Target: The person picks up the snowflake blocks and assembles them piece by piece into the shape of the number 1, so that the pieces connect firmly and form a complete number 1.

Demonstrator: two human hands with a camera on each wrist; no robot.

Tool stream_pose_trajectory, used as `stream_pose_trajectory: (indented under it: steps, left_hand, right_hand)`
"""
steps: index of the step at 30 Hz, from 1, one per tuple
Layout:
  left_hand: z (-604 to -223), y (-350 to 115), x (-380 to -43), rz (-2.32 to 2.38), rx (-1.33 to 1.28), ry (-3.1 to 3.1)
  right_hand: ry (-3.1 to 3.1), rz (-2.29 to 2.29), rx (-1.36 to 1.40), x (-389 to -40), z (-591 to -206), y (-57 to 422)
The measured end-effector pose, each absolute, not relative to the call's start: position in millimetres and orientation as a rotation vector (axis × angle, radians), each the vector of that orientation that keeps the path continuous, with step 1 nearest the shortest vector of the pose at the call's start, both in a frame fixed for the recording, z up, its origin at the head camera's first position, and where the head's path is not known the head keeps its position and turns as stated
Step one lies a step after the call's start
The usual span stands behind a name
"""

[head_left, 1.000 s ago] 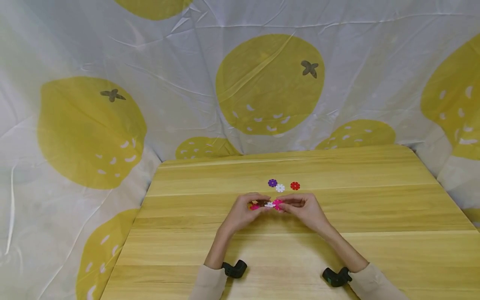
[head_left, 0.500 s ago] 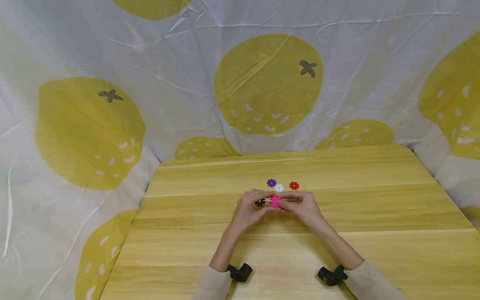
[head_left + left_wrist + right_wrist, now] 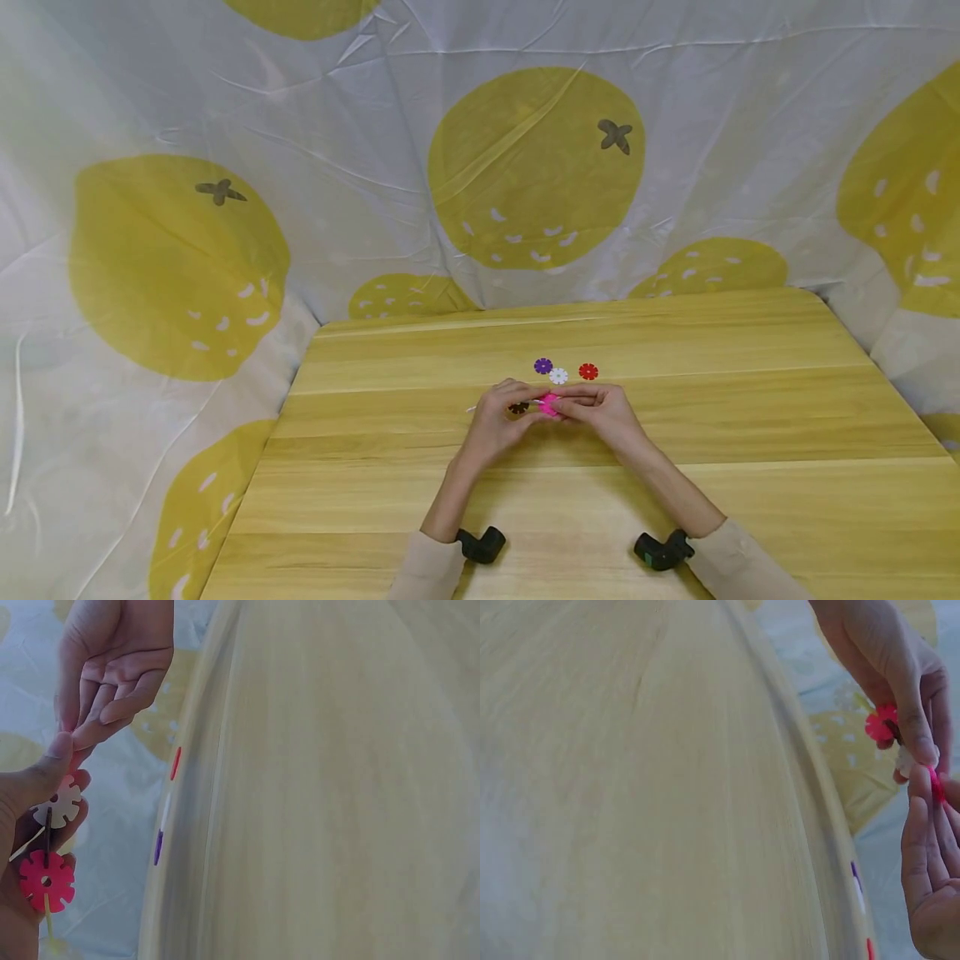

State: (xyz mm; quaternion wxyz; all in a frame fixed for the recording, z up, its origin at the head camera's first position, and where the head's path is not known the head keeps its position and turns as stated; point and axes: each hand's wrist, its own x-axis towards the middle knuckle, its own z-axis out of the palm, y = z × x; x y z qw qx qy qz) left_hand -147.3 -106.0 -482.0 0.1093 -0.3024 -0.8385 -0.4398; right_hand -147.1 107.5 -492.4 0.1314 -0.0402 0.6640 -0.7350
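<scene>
My left hand [image 3: 489, 427] holds a joined chain of notched snowflake discs. In the left wrist view its white disc [image 3: 66, 804] sits under the thumb, with an edge-on brown disc [image 3: 48, 836], a pink disc [image 3: 37, 864] and a pale yellow disc [image 3: 49, 915] linked beyond it. My right hand [image 3: 609, 417] pinches another pink disc [image 3: 550, 405] between thumb and fingers. That disc meets the white one where both hands' fingertips come together; how deep their notches sit is hidden by the fingers.
Behind the hands, a purple disc [image 3: 543, 366], a loose white disc [image 3: 558, 376] and a red disc [image 3: 588, 372] lie flat on the wooden table [image 3: 360, 500]. Purple and white touch or nearly touch. A lemon-print cloth [image 3: 345, 208] hangs beyond the far edge.
My left hand has shifted slightly right and turned the chain, so the brown disc now shows face-on rather than the chain's pink one. Fingers of both hands have closed in around the joint.
</scene>
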Motion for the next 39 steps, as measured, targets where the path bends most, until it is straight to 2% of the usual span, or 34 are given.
stream_pose_trajectory:
  steps: [20, 39]
  left_hand:
    - [-484.0, -125.8, -152.7, -1.342, -0.708, -2.641]
    - [-484.3, -127.4, -154.7, -1.318, -0.719, -2.665]
  right_hand:
    - [2.265, -1.904, -0.062, -179.8, -503.3, 124.3]
    - [2.46, -1.665, -0.054, -203.1, -503.6, 111.7]
